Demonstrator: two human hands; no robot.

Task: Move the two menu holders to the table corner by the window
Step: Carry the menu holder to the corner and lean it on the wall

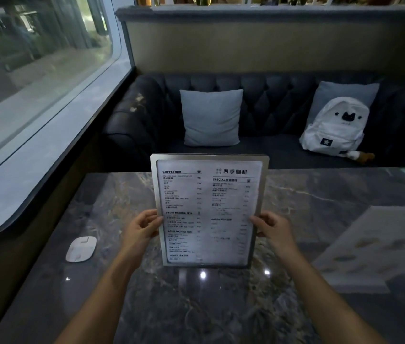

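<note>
Both hands gripping one menu holder (210, 209) upright over the dark marble table (127, 306): left hand (141, 229) pinching its left edge, right hand (272, 228) pinching its right edge, thumbs on the front face. Holder is sitting mid-table, bottom edge at or just above the surface, can't tell which. White disc-shaped device (81, 249) lying on the table left of it, near the window (35, 70) side. Blurry pale sheet (370, 247) lying on the right. Beyond the table: dark tufted sofa (271, 95), grey cushion (211, 117), white backpack (335, 126) leaning on a second cushion (333, 91).
</note>
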